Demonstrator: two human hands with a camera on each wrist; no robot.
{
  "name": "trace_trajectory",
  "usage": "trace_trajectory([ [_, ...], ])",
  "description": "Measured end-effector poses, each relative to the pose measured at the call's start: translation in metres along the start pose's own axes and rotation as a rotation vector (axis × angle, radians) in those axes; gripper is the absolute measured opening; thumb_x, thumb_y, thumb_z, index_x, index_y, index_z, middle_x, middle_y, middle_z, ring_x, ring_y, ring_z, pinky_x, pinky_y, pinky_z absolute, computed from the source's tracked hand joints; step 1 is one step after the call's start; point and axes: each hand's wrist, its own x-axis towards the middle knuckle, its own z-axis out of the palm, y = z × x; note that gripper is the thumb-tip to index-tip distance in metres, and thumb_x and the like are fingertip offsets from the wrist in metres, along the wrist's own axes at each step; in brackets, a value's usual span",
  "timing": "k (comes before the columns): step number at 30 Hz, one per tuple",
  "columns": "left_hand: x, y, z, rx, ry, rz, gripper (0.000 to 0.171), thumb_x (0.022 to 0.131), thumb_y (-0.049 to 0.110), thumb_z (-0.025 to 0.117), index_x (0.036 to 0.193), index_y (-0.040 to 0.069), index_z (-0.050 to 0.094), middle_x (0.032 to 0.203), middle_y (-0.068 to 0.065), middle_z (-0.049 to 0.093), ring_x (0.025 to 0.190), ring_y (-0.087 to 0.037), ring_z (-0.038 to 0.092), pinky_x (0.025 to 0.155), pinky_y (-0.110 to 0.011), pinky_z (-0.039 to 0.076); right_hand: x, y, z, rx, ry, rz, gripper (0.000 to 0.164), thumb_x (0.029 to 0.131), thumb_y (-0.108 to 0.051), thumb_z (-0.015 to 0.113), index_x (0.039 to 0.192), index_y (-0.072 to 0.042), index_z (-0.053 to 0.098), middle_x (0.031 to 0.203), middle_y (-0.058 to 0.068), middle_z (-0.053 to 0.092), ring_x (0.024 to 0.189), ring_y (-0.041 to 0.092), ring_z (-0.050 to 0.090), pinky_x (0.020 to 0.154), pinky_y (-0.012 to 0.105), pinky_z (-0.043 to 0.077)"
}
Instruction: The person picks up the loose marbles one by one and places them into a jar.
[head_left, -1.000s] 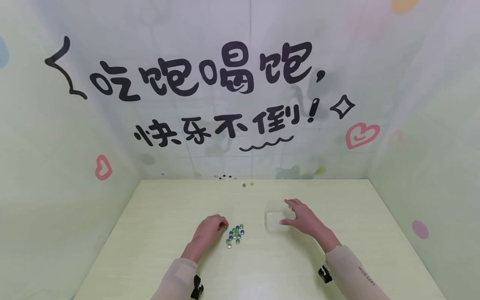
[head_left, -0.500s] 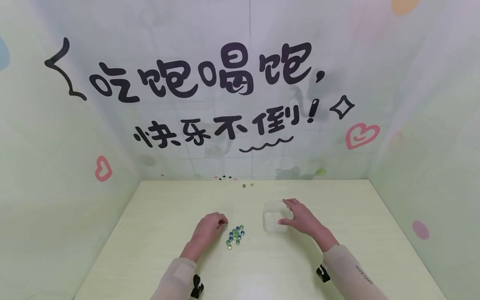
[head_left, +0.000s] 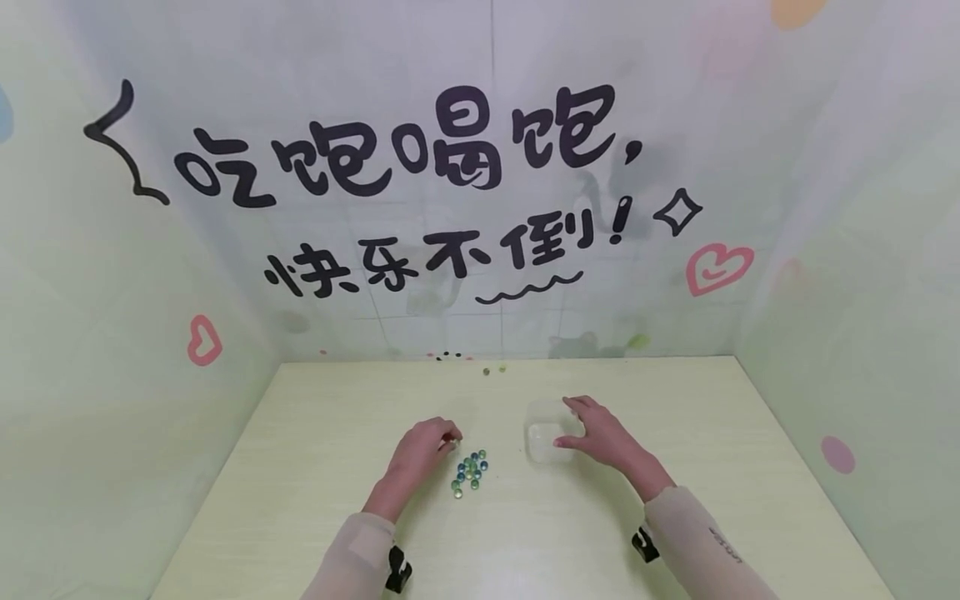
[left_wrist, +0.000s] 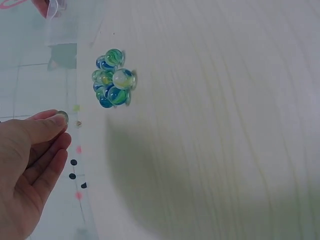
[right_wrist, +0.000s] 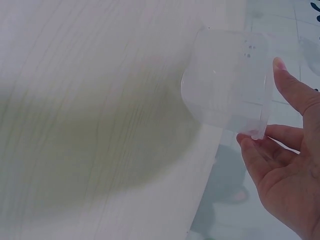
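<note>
My left hand (head_left: 422, 450) pinches a greenish glass marble (left_wrist: 62, 116) between thumb and fingertips, just off the far left side of a marble cluster (head_left: 470, 472). Those clustered marbles are clear glass with green, blue and yellowish swirls, lying close together on the table. To their right a clear plastic box (head_left: 542, 443) stands with its mouth up. My right hand (head_left: 609, 439) holds it from the right side, thumb along one wall and fingers at the far corner (right_wrist: 257, 135). No marble can be made out inside the box.
Two small marbles (head_left: 494, 370) lie at the far edge of the pale wooden table (head_left: 322, 417). A printed curtain (head_left: 450, 325) with black lettering hangs behind, and similar cloth closes both sides. A black wrist mount shows under each sleeve.
My left hand has risen slightly and moved a little away from the cluster with the pinched marble. My right hand and the box have shifted slightly left.
</note>
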Motion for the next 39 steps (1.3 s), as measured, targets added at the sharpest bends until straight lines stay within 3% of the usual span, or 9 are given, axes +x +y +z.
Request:
trace_trajectory([
  [21,0.015,0.051,-0.013,-0.004,0.026,0.118,0.011,0.090,0.015,0.073,0.101,0.019,0.074,0.096,0.004,0.070,0.090,-0.013,0.067,0.079,-0.027,0.058,0.000,-0.009,0.003,0.018,-0.005,0.015,0.077,0.087,-0.030,0.077,0.145,0.008,0.042,0.143,0.027,0.048,0.118,0.040,0.058,0.099,0.054,0.051],
  [39,0.023,0.078,-0.005,-0.001,0.054,0.202,0.013,0.092,0.017,0.071,0.105,0.020,0.075,0.099,0.005,0.072,0.092,-0.012,0.069,0.079,-0.026,0.058,0.002,-0.009,0.006,0.015,0.002,0.028,0.076,0.087,-0.029,0.078,0.144,0.007,0.044,0.143,0.026,0.049,0.117,0.038,0.059,0.097,0.053,0.052],
])
